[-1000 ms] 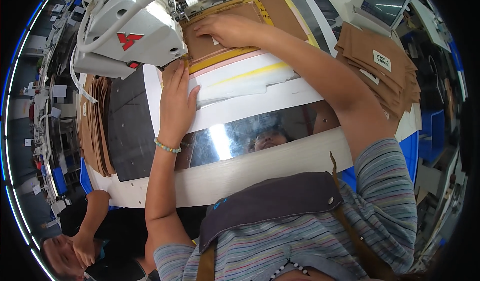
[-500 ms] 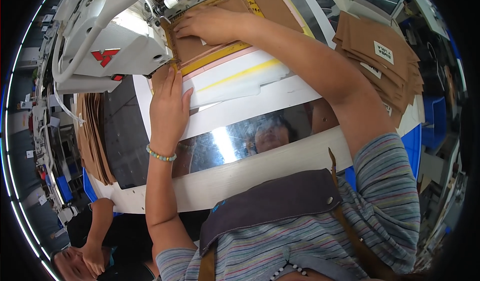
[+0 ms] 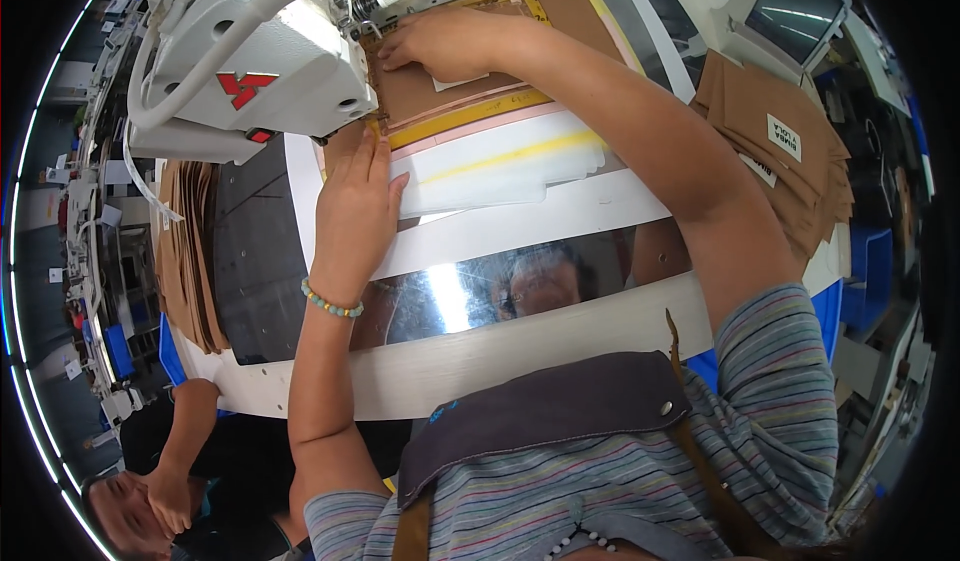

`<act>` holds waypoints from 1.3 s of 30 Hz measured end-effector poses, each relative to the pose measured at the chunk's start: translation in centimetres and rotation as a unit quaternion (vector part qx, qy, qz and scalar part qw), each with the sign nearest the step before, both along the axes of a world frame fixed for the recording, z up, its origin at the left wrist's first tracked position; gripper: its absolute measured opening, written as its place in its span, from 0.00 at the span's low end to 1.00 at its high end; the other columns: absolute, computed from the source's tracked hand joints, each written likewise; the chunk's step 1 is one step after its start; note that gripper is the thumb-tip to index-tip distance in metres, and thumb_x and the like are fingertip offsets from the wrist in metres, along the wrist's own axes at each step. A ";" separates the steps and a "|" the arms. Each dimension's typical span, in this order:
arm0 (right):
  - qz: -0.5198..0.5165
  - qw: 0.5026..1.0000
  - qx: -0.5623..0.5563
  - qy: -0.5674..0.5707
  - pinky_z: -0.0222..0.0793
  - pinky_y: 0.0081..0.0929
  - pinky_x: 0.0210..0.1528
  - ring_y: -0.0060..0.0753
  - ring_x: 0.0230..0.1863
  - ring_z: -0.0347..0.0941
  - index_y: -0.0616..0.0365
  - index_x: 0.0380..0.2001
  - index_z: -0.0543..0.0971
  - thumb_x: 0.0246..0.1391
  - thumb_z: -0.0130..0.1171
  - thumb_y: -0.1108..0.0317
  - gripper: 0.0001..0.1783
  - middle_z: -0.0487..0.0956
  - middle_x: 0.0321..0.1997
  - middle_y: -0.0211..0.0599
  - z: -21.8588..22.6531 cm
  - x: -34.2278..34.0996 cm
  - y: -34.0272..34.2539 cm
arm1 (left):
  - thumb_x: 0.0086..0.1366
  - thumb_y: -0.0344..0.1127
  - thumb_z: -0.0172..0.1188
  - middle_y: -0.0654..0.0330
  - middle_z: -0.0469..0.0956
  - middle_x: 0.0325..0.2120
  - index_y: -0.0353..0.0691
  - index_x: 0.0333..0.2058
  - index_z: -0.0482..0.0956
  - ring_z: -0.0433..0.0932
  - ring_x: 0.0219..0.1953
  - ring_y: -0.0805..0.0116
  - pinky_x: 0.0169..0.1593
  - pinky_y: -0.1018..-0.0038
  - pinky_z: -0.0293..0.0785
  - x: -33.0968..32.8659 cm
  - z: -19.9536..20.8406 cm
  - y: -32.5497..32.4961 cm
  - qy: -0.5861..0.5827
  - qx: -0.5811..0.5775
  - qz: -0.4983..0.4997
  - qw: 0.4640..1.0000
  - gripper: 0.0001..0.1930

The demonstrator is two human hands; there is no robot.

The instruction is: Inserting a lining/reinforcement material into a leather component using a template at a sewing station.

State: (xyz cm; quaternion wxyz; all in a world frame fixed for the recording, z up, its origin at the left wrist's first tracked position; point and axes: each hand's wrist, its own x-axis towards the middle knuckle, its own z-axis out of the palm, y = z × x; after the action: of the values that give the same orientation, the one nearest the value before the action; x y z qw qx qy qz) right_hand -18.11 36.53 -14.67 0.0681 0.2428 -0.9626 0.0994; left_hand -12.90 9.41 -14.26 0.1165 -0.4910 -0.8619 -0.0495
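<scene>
My left hand (image 3: 356,206) lies flat with fingers stretched out. Its fingertips touch the near left corner of a yellow-edged template frame (image 3: 475,117), beside the head of a white sewing machine (image 3: 300,73). Within the frame is a brown panel (image 3: 415,103), leather or similar material. My right hand (image 3: 450,43) rests on this panel with its fingers slightly bent and apart, close to the machine's needle area. A white label (image 3: 458,84) shows partly from under the right palm. What lies beneath both hands is hidden.
White sheets with a yellow strip (image 3: 510,176) lie nearer me, above a shiny metal plate (image 3: 470,291). Brown labelled pieces (image 3: 765,151) are stacked at right, near a screen (image 3: 797,11). More brown pieces (image 3: 190,261) stand at left. Another person (image 3: 190,461) is at lower left.
The whole view has shifted, so the machine and template appear further right and higher. More of the white label shows under my right hand. My left hand stays at the frame's corner.
</scene>
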 end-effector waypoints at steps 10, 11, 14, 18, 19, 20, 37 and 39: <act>0.017 0.999 0.008 0.047 0.69 0.37 0.70 0.39 0.68 0.71 0.49 0.60 0.83 0.58 0.59 0.72 0.26 0.79 0.67 0.29 -1.1 0.5 0.1 | 0.69 0.36 0.65 0.38 0.78 0.59 0.26 0.59 0.76 0.81 0.54 0.43 0.57 0.58 0.79 1.1 0.3 -0.1 -0.014 -0.007 0.010 1.000 0.24; 0.019 0.999 0.009 0.046 0.69 0.37 0.70 0.39 0.68 0.71 0.49 0.60 0.83 0.58 0.59 0.72 0.26 0.79 0.67 0.29 -1.2 0.6 0.1 | 0.69 0.36 0.65 0.38 0.78 0.59 0.26 0.59 0.76 0.81 0.54 0.43 0.57 0.58 0.79 1.2 0.2 -0.2 -0.015 -0.006 0.011 1.000 0.24; 0.026 0.998 0.007 0.056 0.69 0.37 0.70 0.39 0.68 0.71 0.50 0.60 0.84 0.58 0.58 0.73 0.26 0.79 0.67 0.30 -1.2 1.2 -0.3 | 0.68 0.36 0.65 0.38 0.77 0.59 0.27 0.59 0.76 0.80 0.53 0.45 0.56 0.59 0.79 1.5 0.1 -0.6 -0.011 -0.007 0.008 1.000 0.24; 0.014 1.000 -0.027 0.008 0.67 0.38 0.73 0.39 0.70 0.69 0.54 0.61 0.83 0.51 0.55 0.80 0.31 0.77 0.69 0.30 -0.7 2.1 -0.8 | 0.68 0.35 0.66 0.39 0.77 0.59 0.26 0.59 0.76 0.80 0.51 0.47 0.56 0.60 0.79 2.3 0.1 -1.0 -0.011 -0.015 0.005 1.000 0.25; 0.013 0.999 -0.031 0.005 0.66 0.38 0.73 0.39 0.70 0.69 0.53 0.61 0.83 0.52 0.54 0.80 0.31 0.77 0.69 0.30 -0.8 2.4 -0.8 | 0.68 0.35 0.66 0.39 0.78 0.59 0.26 0.59 0.76 0.80 0.51 0.48 0.55 0.60 0.79 2.5 0.0 -1.1 -0.008 -0.015 -0.001 1.000 0.25; 0.013 0.999 -0.031 0.004 0.66 0.38 0.73 0.39 0.70 0.69 0.53 0.61 0.83 0.52 0.54 0.80 0.31 0.77 0.69 0.30 -0.9 2.7 -0.8 | 0.68 0.35 0.66 0.39 0.78 0.59 0.26 0.59 0.76 0.80 0.51 0.48 0.55 0.60 0.79 2.7 0.0 -1.1 -0.009 -0.015 -0.001 1.000 0.25; 0.054 0.996 -0.068 0.037 0.69 0.38 0.69 0.43 0.63 0.73 0.57 0.58 0.84 0.53 0.54 0.78 0.28 0.80 0.67 0.33 -1.6 6.2 -2.2 | 0.65 0.35 0.70 0.42 0.81 0.54 0.27 0.54 0.80 0.82 0.50 0.47 0.55 0.61 0.79 6.8 0.6 -3.0 -0.034 0.040 0.011 0.999 0.22; 0.053 0.996 -0.063 0.029 0.69 0.39 0.69 0.43 0.62 0.73 0.58 0.58 0.84 0.53 0.54 0.78 0.27 0.80 0.67 0.33 -1.5 6.6 -2.3 | 0.64 0.34 0.70 0.45 0.82 0.52 0.29 0.52 0.81 0.82 0.49 0.48 0.53 0.62 0.80 6.8 1.0 -3.5 -0.044 0.050 0.009 0.998 0.21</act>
State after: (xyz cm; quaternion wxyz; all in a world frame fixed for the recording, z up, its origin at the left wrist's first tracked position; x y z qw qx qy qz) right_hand -11.48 34.22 -16.21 0.1056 0.2917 -0.9377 0.1568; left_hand -6.12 5.94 -13.25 0.1034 -0.4741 -0.8671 -0.1127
